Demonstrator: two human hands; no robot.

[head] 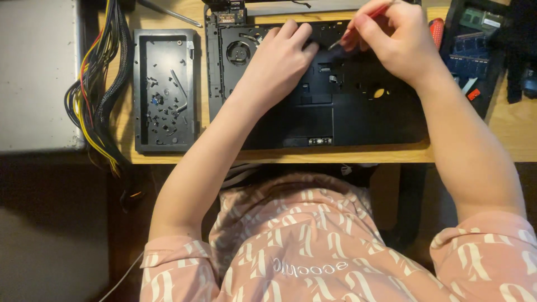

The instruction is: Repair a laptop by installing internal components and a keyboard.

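Working a screw in the black plastic laptop chassis [335, 106] lying flat on the wooden bench [514, 134], right hand [394, 42] in closed grip on the slim red-handled screwdriver [358, 25], left hand [277, 64] pressing open just beside, keeping the tip seated and upright next.

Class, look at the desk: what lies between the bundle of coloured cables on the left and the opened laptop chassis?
In the head view, a black rectangular panel holding loose screws lies between the cable bundle and the laptop chassis.
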